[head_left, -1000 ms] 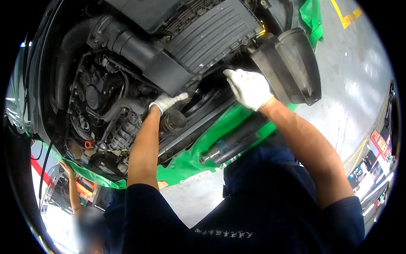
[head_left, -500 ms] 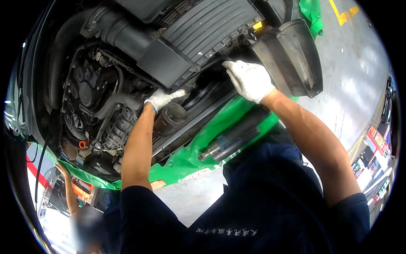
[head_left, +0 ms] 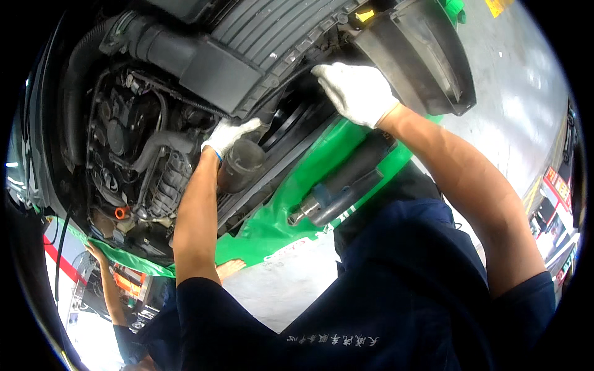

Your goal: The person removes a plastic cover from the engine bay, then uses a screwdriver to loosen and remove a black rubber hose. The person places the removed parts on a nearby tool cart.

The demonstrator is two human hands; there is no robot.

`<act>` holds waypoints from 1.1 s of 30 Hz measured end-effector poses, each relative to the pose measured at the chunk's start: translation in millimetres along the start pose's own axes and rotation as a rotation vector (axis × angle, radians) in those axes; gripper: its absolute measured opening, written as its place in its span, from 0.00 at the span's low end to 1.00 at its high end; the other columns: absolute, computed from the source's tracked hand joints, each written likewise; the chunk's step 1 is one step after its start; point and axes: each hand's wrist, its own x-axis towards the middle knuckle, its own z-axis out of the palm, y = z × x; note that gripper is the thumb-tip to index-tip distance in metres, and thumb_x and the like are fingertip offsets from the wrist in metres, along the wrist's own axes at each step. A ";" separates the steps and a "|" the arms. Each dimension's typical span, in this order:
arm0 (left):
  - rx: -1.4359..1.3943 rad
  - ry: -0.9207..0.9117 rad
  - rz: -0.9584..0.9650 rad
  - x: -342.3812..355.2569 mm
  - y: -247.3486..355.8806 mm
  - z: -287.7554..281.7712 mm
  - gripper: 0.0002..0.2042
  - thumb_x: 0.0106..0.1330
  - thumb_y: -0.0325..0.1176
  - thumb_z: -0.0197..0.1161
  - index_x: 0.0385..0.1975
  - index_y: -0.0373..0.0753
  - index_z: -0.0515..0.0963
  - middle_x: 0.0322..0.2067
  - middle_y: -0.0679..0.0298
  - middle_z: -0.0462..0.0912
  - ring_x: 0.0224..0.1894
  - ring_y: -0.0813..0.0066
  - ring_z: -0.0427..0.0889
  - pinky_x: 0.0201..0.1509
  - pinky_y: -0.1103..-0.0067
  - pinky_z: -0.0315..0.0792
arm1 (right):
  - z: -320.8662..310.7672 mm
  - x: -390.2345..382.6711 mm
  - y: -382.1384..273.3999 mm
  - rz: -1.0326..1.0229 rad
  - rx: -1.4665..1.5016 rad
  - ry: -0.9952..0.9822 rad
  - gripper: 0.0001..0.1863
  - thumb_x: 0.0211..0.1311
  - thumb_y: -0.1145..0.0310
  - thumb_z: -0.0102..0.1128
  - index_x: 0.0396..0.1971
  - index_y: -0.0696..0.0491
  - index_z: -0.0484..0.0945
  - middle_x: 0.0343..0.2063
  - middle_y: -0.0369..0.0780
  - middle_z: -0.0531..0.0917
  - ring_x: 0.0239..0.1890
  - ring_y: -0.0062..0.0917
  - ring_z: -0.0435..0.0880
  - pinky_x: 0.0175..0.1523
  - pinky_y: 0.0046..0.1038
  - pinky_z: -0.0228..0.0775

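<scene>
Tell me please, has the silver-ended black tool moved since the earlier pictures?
No; the black tool lies in the same place on the green cover.

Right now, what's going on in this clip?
Two gloved hands are in an open engine bay. The left hand is beside a dark cylinder; the right hand is next to a dark duct. Whether either grips anything is unclear. What looks like a tool lies on the green cover, and a co-worker's bare hand is at the cover's lower edge.
</scene>
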 end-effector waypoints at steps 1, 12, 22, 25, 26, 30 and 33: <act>-0.033 0.025 -0.005 1.4 -3.3 1.5 0.43 0.56 0.46 0.84 0.69 0.33 0.72 0.64 0.58 0.80 0.67 0.67 0.75 0.72 0.71 0.68 | -1.6 1.2 -1.8 0.000 -0.006 0.001 0.16 0.75 0.59 0.54 0.52 0.52 0.81 0.35 0.43 0.85 0.37 0.39 0.87 0.40 0.39 0.80; -0.338 0.047 -0.100 -36.6 42.9 13.9 0.38 0.58 0.43 0.83 0.66 0.33 0.75 0.59 0.58 0.84 0.57 0.65 0.83 0.63 0.70 0.77 | 0.4 0.3 -5.4 0.011 0.040 0.002 0.12 0.75 0.60 0.52 0.46 0.51 0.80 0.35 0.45 0.86 0.38 0.43 0.87 0.41 0.43 0.80; -0.196 -0.067 -0.302 -29.1 52.9 -6.2 0.48 0.53 0.50 0.85 0.70 0.30 0.69 0.65 0.54 0.78 0.60 0.64 0.81 0.67 0.70 0.74 | 1.0 0.0 1.3 0.004 0.057 0.025 0.13 0.74 0.61 0.54 0.48 0.52 0.80 0.33 0.43 0.84 0.36 0.42 0.87 0.40 0.42 0.79; -0.014 -0.027 -0.151 -23.2 31.5 -1.7 0.47 0.54 0.55 0.83 0.68 0.30 0.73 0.66 0.55 0.78 0.64 0.67 0.77 0.70 0.72 0.71 | -1.0 -0.5 -1.3 0.001 0.097 -0.004 0.13 0.73 0.62 0.54 0.48 0.51 0.80 0.32 0.43 0.84 0.36 0.41 0.86 0.40 0.41 0.79; 0.098 -0.069 -0.251 -11.0 30.7 -8.7 0.46 0.55 0.56 0.82 0.67 0.29 0.74 0.65 0.54 0.79 0.64 0.67 0.78 0.69 0.73 0.71 | -3.6 2.3 1.5 0.014 0.069 -0.035 0.13 0.73 0.62 0.54 0.48 0.52 0.80 0.32 0.43 0.84 0.36 0.40 0.86 0.39 0.41 0.79; 0.316 -0.139 -0.321 -20.1 75.5 -12.5 0.46 0.56 0.64 0.76 0.64 0.29 0.77 0.62 0.50 0.82 0.64 0.62 0.80 0.70 0.72 0.70 | -3.4 1.0 1.4 0.018 0.054 -0.022 0.13 0.72 0.63 0.55 0.49 0.52 0.80 0.31 0.42 0.83 0.36 0.40 0.86 0.38 0.40 0.78; 0.427 -0.131 -0.376 -15.6 64.6 -13.1 0.49 0.56 0.69 0.72 0.64 0.27 0.77 0.66 0.46 0.78 0.70 0.57 0.76 0.73 0.72 0.67 | -1.3 0.9 1.5 -0.009 0.066 -0.023 0.13 0.72 0.62 0.55 0.49 0.52 0.80 0.31 0.42 0.83 0.36 0.39 0.86 0.38 0.40 0.78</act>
